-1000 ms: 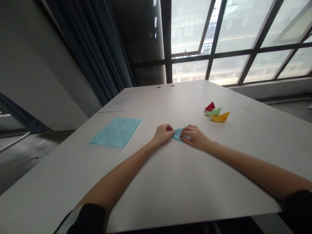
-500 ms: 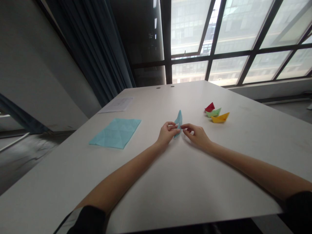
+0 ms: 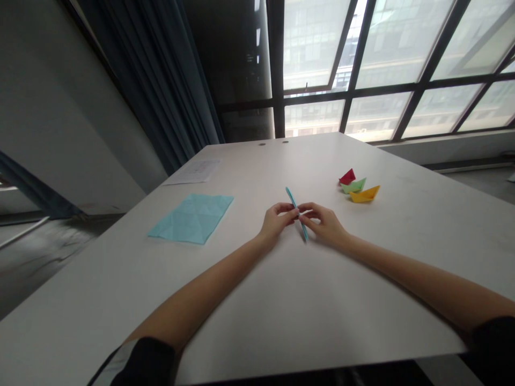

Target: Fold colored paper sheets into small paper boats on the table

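The left hand (image 3: 277,221) grasps the folded blue paper (image 3: 291,197) near its middle, thumb and fingertips pinched together; the right hand (image 3: 323,221) meets it from the opposite side, its thumb and fingertips also on the paper; the piece sits between the two hands, seen edge-on as a narrow strip, its far end leaning to the left and its near end poking out just below the fingertips; whether that near end touches the white table (image 3: 281,300) I cannot tell.

To the left of the left hand, well apart from it, an unfolded blue sheet (image 3: 193,217) lies flat, with crease lines across it; beyond that, farther from the hands, lies a white printed sheet (image 3: 193,172), its print too small to read; beyond the right hand and to its right stand three small paper boats close together, yellow (image 3: 365,194) nearest, then pale green (image 3: 354,186), then red (image 3: 347,177) farthest.
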Motion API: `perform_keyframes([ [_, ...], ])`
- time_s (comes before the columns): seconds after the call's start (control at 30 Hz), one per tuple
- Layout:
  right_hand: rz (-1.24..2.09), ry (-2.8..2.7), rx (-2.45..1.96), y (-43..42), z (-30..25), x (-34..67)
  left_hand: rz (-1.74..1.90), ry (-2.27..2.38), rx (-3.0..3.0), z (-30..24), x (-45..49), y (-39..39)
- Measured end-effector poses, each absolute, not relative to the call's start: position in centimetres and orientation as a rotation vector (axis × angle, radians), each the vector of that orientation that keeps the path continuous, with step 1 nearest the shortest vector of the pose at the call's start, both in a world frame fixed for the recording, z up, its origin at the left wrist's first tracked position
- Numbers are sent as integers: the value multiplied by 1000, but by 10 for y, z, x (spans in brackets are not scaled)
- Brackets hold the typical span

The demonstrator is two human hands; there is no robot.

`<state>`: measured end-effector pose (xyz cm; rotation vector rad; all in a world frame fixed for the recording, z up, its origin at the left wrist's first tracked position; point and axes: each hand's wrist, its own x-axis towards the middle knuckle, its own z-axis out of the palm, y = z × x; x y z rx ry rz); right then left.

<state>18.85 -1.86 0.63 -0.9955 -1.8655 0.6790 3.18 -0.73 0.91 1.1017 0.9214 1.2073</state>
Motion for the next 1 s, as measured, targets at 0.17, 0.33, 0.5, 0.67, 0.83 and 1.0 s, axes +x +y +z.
perform_keyframes([
  [0.17, 723, -1863, -967, -17, 4, 190, 1195, 963, 1135, 13, 32, -8],
  [0.33, 673, -1908, -981, -19, 4, 190, 1232, 984, 1157, 11, 33, -8],
  [0.5, 387, -2129, -908, -27, 9, 188, 1303, 1092, 1277, 2, 34, -6],
  [0.67, 304, -2137, -935, -29, 11, 187, 1311, 1098, 1347, 0, 33, -6],
  [0.83, 250, -2132, -1013, -27, 10, 183, 1321, 1105, 1449, 1, 33, -10],
  [1.0, 182, -2129, -1069, -23, 11, 179, 1322, 1172, 1598, 5, 34, -16],
])
